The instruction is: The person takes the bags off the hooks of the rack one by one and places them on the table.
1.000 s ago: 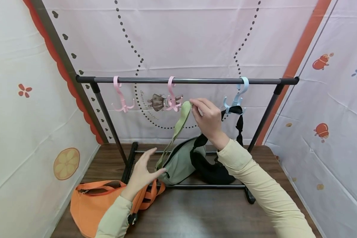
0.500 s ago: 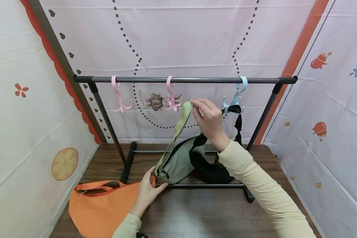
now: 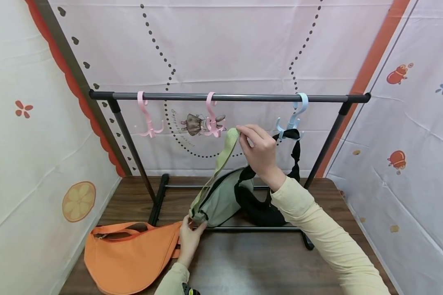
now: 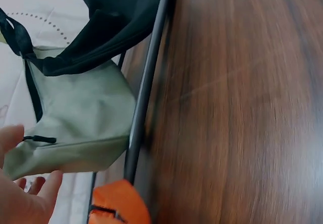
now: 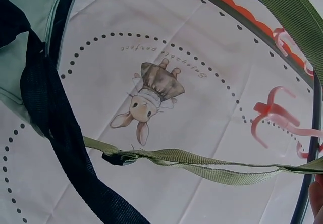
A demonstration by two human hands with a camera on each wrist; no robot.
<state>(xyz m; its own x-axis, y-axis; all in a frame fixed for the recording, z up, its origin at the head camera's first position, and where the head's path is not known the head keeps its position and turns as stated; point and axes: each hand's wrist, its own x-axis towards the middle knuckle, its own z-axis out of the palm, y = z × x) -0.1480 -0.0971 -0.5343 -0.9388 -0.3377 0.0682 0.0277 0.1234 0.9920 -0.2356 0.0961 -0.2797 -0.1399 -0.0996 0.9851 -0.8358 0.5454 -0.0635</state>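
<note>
A sage-green sling bag (image 3: 223, 200) hangs slanted below the rack's bar, its lower end near the base rail. High up, my right hand (image 3: 260, 149) pinches the top of the bag's light-green strap (image 3: 225, 151) between thumb and fingertips, just right of the middle pink hook (image 3: 214, 123). At the bag's lower left corner, my left hand (image 3: 191, 237) grips the end between thumb and fingers, beside a black zipper pull (image 4: 40, 139). A black bag (image 3: 260, 209) overlaps the green one on the right; its strap (image 3: 296, 153) loops over the light-blue hook (image 3: 292, 123).
The black rack bar (image 3: 170, 97) also carries another pink hook (image 3: 147, 119) at left. An orange bag (image 3: 129, 258) lies on the wooden table (image 3: 251, 262) at front left. The rack's base rail (image 3: 258, 229) crosses the table. Printed cloth walls (image 3: 236, 49) surround the table.
My left hand has come down and right from above the orange bag to the green bag's lower corner and closed on it. My right hand keeps its pinch on the strap, nearly still.
</note>
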